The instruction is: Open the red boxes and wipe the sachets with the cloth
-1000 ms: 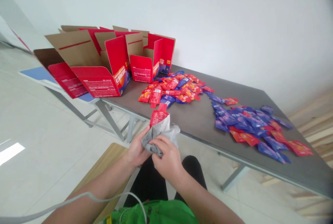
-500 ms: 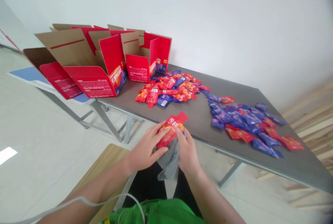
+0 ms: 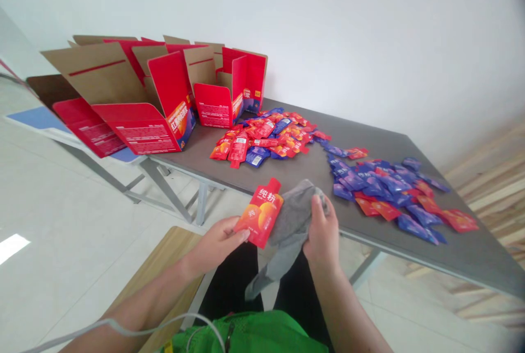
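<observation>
Pinched by its lower left corner, a red pouch [image 3: 262, 212] with orange fruit printed on it is in my left hand [image 3: 223, 244]. Its narrow spout end points up and away from me. My right hand [image 3: 324, 230] grips a grey cloth [image 3: 292, 216], which hangs down toward my lap just right of the pouch. Beyond my hands, a heap of red and blue pouches [image 3: 270, 137] lies on the dark grey table [image 3: 295, 172]. A second heap, mostly purple-blue pouches [image 3: 377, 186] with some red ones, spreads farther right.
Several open red cartons [image 3: 139, 128] with raised brown flaps stand at the left, partly over a blue-topped table [image 3: 33, 116]. A wooden board [image 3: 172, 249] is low at my left. A white cable [image 3: 164, 323] crosses my left forearm. Wooden slats [image 3: 500, 205] are at the right.
My hands have moved apart. The right hand has pulled the grey cloth away to the right, off the pouch, while the left hand keeps hold of the pouch, now more upright.
</observation>
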